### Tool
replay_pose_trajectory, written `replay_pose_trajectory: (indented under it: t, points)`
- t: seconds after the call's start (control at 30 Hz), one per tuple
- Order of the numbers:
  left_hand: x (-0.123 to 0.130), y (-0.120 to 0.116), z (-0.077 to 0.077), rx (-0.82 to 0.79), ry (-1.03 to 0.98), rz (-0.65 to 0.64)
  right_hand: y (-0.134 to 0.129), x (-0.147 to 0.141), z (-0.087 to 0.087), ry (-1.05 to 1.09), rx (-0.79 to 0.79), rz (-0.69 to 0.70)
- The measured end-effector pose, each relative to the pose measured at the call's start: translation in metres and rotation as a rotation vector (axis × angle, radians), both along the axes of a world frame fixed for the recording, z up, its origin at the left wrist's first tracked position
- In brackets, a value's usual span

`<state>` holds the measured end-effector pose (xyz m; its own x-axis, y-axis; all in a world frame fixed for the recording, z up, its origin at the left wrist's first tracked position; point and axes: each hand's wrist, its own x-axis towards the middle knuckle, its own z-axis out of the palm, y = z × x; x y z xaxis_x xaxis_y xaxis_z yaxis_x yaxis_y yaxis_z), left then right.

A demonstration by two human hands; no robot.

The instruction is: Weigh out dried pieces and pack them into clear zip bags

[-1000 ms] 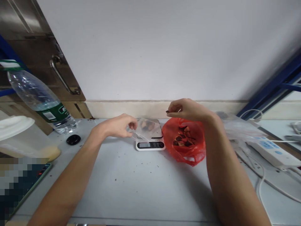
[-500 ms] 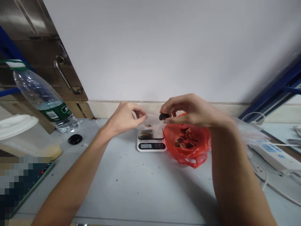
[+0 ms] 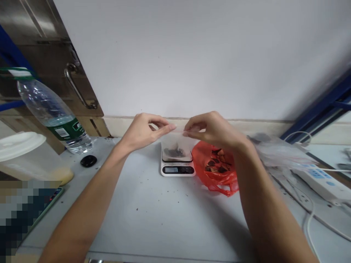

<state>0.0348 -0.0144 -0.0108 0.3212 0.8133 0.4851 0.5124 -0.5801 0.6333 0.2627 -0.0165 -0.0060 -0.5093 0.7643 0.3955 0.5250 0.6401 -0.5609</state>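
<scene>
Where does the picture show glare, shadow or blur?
Head view: glare streaks the steel door; shadow darkens the table right of centre; dark pieces look hazy through the clear bag; the scale shows blurred digits; the lower-left screen is pixelated.

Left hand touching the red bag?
Apart: the head view shows a plain gap between the left hand and the red bag, across the scale.

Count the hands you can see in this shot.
2: the left hand, at the left side of the clear bag by the scale, and the right hand, at its right side. Neither is hidden.
</scene>
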Motion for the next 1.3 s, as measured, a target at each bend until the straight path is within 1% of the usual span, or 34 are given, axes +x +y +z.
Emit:
replay_pose_trajectory:
  t: [0.1,0.17,0.27,0.37,0.47,0.57,0.7,0.87,0.97,1.1,1.2,1.3]
  points:
    - [-0.009,0.002,0.004,-0.018,0.023,-0.032,0.001,0.001,0.000,0.164,-0.079,0.002]
    - [-0.015,0.004,0.005,-0.019,0.027,-0.045,0.000,0.003,0.001,0.237,-0.135,0.016]
    - [-0.020,0.006,0.004,-0.013,0.021,-0.067,-0.001,0.009,0.003,0.298,-0.180,0.031]
    - [-0.017,0.005,0.002,0.020,0.050,-0.073,-0.002,0.012,0.003,0.295,-0.196,0.064]
    - [-0.010,-0.001,0.002,0.074,0.120,-0.055,-0.004,0.010,0.004,0.231,-0.154,0.065]
    - [-0.002,-0.008,0.004,0.132,0.162,-0.046,-0.008,0.001,0.006,0.151,-0.035,0.013]
    - [0.004,-0.014,0.006,0.216,0.157,-0.064,-0.014,-0.016,0.008,0.087,0.137,-0.017]
    - [0.006,-0.015,0.004,0.334,0.118,-0.118,-0.018,-0.023,0.008,0.091,0.238,-0.013]
    - [0.007,-0.014,0.004,0.396,0.162,-0.151,-0.017,-0.023,0.008,0.111,0.250,-0.007]
    - [0.002,-0.011,0.007,0.496,0.216,-0.134,-0.012,-0.018,0.006,0.114,0.199,0.023]
    - [-0.009,-0.008,0.011,0.510,0.238,-0.085,-0.007,-0.006,0.006,0.087,0.174,-0.008]
    - [-0.018,-0.006,0.015,0.461,0.234,-0.005,-0.003,0.007,0.006,0.061,0.149,-0.073]
